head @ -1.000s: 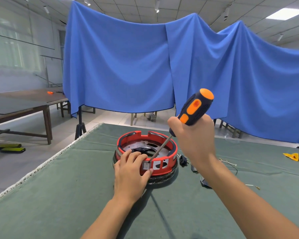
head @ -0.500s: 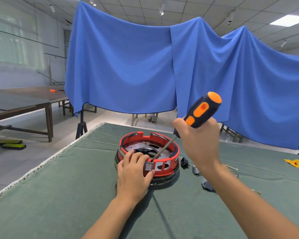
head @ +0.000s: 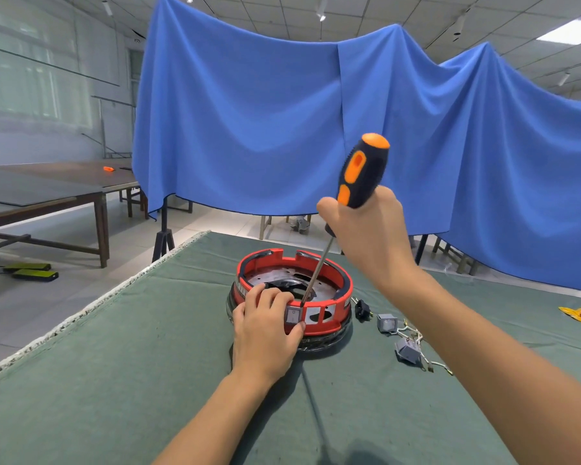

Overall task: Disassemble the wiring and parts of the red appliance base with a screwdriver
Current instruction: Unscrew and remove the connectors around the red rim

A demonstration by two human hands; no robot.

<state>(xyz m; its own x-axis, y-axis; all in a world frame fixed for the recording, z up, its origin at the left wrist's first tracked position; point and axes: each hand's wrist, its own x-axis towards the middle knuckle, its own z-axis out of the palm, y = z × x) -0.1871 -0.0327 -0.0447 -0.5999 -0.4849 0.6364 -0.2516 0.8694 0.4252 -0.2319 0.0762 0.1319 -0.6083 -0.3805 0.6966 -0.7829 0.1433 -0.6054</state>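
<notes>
Fingers of the left hand (head: pixel 265 333) curl over the near rim of the red appliance base (head: pixel 336 290), which sits on the green table (head: pixel 114 380). Right hand (head: pixel 371 236) grips the screwdriver (head: pixel 361 172) handle, its tip down at the rim beside the small switch (head: pixel 292 315). Loose grey parts and wires (head: pixel 406 344) lie just right of the base.

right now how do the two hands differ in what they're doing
The left hand rests low on the red appliance base, fingers curled over its near rim, steadying it. The right hand is raised above the base and grips the screwdriver by its handle, shaft angled down to the rim. Both are bare and work on the same base.
</notes>
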